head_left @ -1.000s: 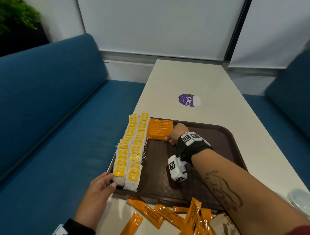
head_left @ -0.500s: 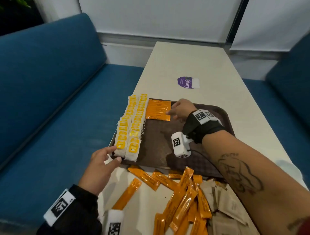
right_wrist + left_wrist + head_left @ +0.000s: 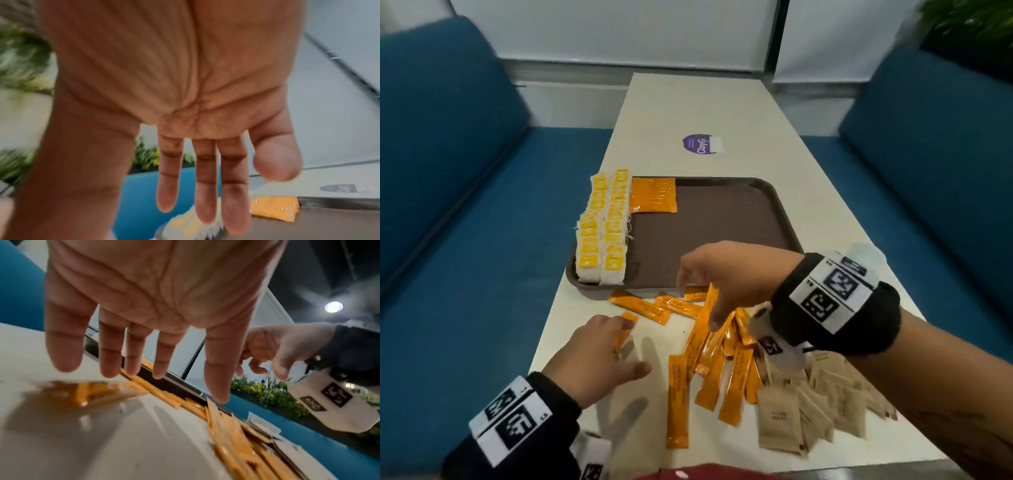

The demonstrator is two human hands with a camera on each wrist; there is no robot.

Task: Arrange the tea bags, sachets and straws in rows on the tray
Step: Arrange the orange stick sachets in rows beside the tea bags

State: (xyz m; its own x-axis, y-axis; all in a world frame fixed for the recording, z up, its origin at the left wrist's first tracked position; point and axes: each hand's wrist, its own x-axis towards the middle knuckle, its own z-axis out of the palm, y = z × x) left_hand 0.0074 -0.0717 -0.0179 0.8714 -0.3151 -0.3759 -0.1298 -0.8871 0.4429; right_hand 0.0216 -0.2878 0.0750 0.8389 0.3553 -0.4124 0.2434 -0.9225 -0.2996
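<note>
A brown tray [image 3: 722, 219] lies on the white table. Two rows of white tea bags with yellow tags [image 3: 604, 226] run along its left side, and a block of orange stick sachets [image 3: 653, 195] lies at its far left corner. Loose orange sachets [image 3: 709, 346] and tan paper sachets [image 3: 808, 407] are heaped on the table in front of the tray. My left hand [image 3: 599, 356] hovers palm down with spread fingers over one orange sachet [image 3: 624, 329]. My right hand [image 3: 719, 277] hangs open above the heap, holding nothing. Both palms are empty in the wrist views.
A purple round sticker [image 3: 700, 144] is on the far half of the table. Blue sofas [image 3: 448, 164] flank the table on both sides. A plant [image 3: 969, 31] stands at the back right. The table's near left edge lies just left of my left hand.
My right hand has drawn back from the sachet block on the tray to above the loose heap. My left hand has left the tray's near corner and moved over the table.
</note>
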